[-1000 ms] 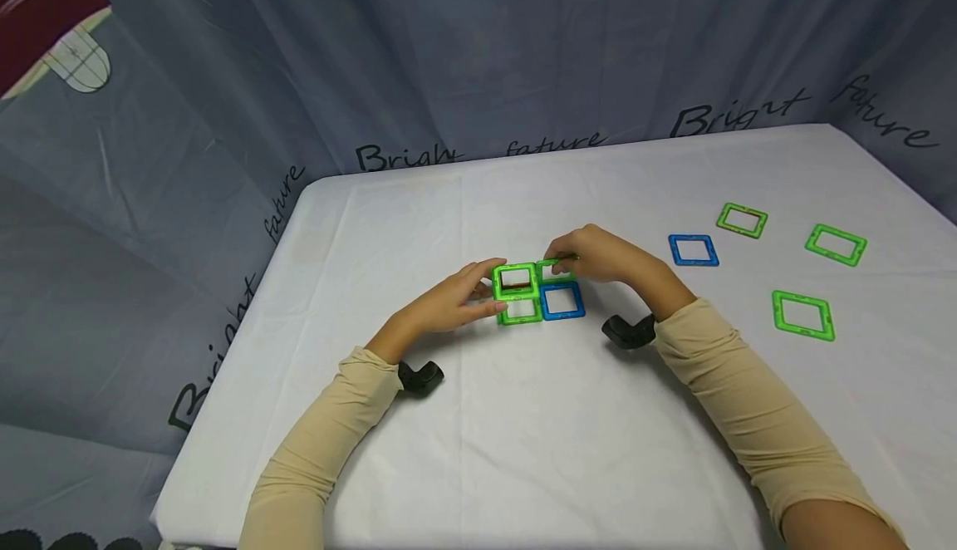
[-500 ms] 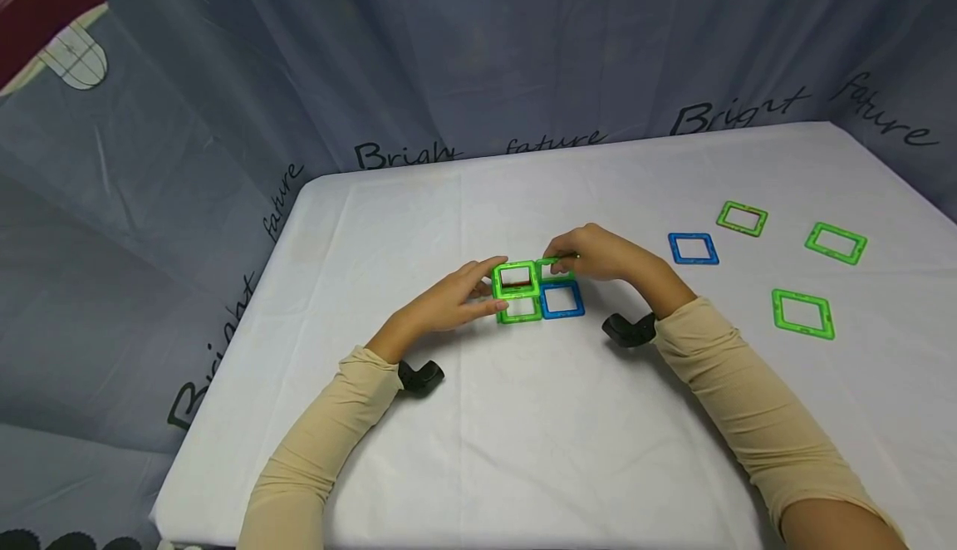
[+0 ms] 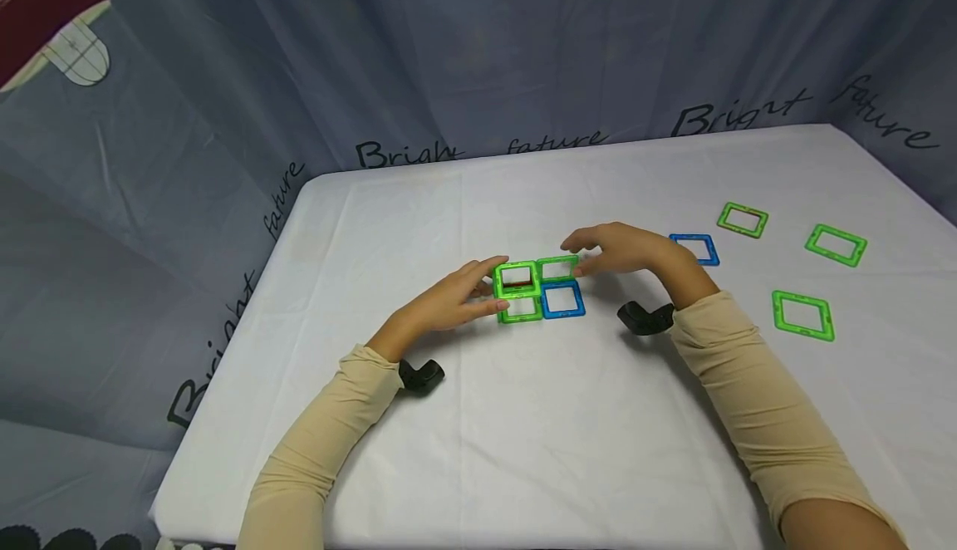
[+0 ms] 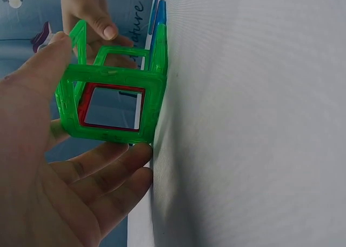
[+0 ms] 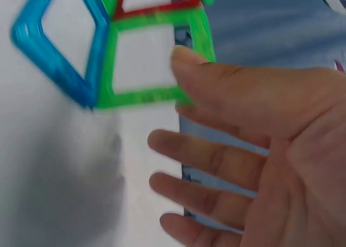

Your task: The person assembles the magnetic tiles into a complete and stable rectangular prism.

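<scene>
Printed words on the curtain

"Bright future" repeats in black script across the grey curtain [image 3: 478, 60], beyond and beside both hands.

Right hand [image 5: 254, 155]: fills the lower right, palm facing the camera, fingers spread and nearly straight, holding nothing.
Fingertip [image 5: 186, 58]: the topmost one lies at the right edge of the green square frame [image 5: 154, 60]; whether it touches cannot be told.
Blue square frame [image 5: 59, 41]: flat on the white tabletop [image 5: 59, 166], joined to the green frame's left edge.
Red frame edge [image 5: 154, 8]: runs along the green frame's top side.
Focus: the frames are blurred.
</scene>
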Action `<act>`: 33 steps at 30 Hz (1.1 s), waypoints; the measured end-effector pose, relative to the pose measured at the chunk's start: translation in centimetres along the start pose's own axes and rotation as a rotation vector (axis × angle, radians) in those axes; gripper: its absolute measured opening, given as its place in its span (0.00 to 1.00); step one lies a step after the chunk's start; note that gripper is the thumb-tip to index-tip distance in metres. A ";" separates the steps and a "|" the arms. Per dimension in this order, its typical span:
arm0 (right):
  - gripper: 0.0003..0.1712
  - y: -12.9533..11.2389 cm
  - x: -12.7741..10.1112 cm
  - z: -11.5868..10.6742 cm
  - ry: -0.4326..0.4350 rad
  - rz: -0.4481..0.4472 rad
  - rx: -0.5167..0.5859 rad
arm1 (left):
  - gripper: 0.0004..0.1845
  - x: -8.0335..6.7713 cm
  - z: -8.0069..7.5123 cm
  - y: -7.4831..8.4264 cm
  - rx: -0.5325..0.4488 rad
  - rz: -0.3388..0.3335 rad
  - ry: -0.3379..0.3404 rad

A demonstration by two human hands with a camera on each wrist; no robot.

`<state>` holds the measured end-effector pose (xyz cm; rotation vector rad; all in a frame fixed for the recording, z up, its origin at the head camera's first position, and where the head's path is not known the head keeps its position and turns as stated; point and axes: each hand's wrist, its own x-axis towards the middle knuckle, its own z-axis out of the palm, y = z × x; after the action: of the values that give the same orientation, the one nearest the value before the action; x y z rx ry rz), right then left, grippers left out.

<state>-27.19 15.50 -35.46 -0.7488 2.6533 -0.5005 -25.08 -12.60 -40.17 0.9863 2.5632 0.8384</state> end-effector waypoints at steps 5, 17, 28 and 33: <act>0.34 1.7 -0.7 -0.9 0.028 0.054 0.010 | 0.39 0.0 0.1 -0.1 0.011 -0.007 0.010; 0.40 7.4 -3.7 -1.6 0.087 0.245 -0.038 | 0.39 -0.2 -0.1 -0.2 0.008 -0.002 -0.001; 0.39 10.2 -5.1 -1.0 0.074 0.320 -0.070 | 0.39 -0.2 0.0 -0.3 0.012 -0.014 -0.003; 0.37 10.0 -5.1 -0.8 0.106 0.290 -0.095 | 0.39 0.1 0.0 -0.2 0.010 -0.025 -0.004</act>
<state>-27.71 26.54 -37.85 -0.3602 2.8361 -0.3459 -25.26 -12.66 -40.31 0.9556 2.5730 0.8168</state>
